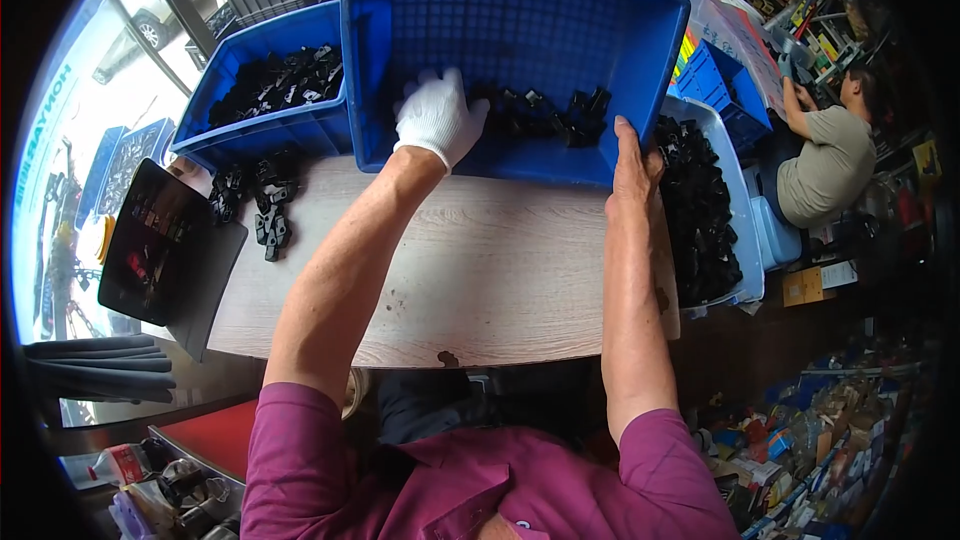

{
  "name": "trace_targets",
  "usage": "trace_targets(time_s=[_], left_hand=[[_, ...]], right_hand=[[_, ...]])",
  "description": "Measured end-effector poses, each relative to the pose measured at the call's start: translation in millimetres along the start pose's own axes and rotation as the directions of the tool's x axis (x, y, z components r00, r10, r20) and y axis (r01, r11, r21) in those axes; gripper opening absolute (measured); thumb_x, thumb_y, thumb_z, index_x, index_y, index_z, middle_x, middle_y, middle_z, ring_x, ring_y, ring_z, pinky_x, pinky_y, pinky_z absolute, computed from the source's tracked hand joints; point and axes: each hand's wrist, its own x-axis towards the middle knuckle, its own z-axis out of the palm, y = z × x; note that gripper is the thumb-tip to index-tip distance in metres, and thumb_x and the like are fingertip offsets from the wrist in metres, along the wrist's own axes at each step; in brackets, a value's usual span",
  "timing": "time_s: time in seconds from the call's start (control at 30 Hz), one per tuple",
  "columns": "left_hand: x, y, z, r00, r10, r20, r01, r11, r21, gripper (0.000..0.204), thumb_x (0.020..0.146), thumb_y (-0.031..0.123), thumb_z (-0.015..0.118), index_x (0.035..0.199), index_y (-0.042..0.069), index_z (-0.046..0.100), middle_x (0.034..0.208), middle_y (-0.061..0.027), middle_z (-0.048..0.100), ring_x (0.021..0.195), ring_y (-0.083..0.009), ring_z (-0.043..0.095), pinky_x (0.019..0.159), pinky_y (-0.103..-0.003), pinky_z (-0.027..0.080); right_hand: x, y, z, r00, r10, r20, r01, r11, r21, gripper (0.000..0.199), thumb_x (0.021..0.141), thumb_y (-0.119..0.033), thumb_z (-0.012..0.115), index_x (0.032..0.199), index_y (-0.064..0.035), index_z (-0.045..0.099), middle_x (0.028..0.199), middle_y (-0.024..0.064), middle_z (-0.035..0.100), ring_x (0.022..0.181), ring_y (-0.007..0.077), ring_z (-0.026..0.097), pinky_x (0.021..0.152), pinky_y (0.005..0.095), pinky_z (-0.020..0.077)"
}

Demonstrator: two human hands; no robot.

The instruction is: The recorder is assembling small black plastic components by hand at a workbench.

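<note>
A big blue plastic crate (pixel 520 10) stands tilted toward me on the pale wooden table (pixel 480 270), with black plastic parts (pixel 545 112) heaped along its lower wall. My left hand (pixel 437 118), in a white glove, reaches inside the crate and rests on the parts at its left end; what the fingers hold is hidden. My bare right hand (pixel 632 162) grips the crate's near right rim and holds it up.
A second blue crate (pixel 262 130) of black parts stands at the left, with loose parts (pixel 262 208) on the table before it. A dark tablet (pixel 155 240) lies at the left edge. A clear bin of black parts (pixel 700 210) sits right. Another person (pixel 825 155) works beyond it.
</note>
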Motion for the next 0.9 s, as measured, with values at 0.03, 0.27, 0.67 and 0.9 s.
trace_targets(time_s=[0.03,0.27,0.67,0.9], left_hand=[[3,-1,1,0.999,0.030,-0.016,-0.031,0.999,-0.037,0.053,0.089,0.043,0.074,0.119,0.000,0.065,0.113,-0.0284,0.067,0.100,-0.0430,0.068,0.080,-0.051,0.058],[11,5,5,0.995,0.088,0.036,-0.083,0.991,-0.109,0.055,0.087,0.043,0.076,0.116,-0.002,0.067,0.099,-0.0248,0.073,0.088,-0.0386,0.072,0.076,-0.047,0.060],[3,51,25,0.962,0.273,-0.019,-0.274,0.962,-0.025,0.040,0.084,0.042,0.077,0.105,0.008,0.073,0.089,-0.0130,0.073,0.083,-0.0316,0.070,0.069,-0.046,0.057],[-6,66,39,0.947,0.313,-0.069,-0.318,0.944,-0.090,0.037,0.081,0.035,0.080,0.107,0.009,0.073,0.088,-0.0121,0.072,0.084,-0.0327,0.069,0.067,-0.047,0.056]], right_hand=[[2,1,2,1.000,-0.016,-0.007,0.016,1.000,-0.004,0.045,0.088,-0.029,0.077,0.121,0.0016,0.071,0.113,0.0101,0.071,0.104,0.0205,0.063,0.093,0.0355,0.0487],[15,15,6,0.999,-0.047,-0.019,0.047,0.999,-0.014,0.041,0.088,-0.027,0.077,0.115,0.0032,0.073,0.107,0.0097,0.072,0.097,0.0205,0.064,0.089,0.0355,0.0499],[24,37,4,0.994,-0.111,-0.015,0.109,0.992,-0.069,0.044,0.089,-0.031,0.075,0.119,0.0013,0.072,0.109,0.0139,0.074,0.100,0.0234,0.066,0.089,0.0384,0.0514],[22,40,6,0.994,-0.093,-0.061,0.089,0.994,-0.068,0.047,0.089,-0.033,0.072,0.122,0.0006,0.072,0.115,0.0169,0.074,0.105,0.0288,0.067,0.093,0.0404,0.0508]])
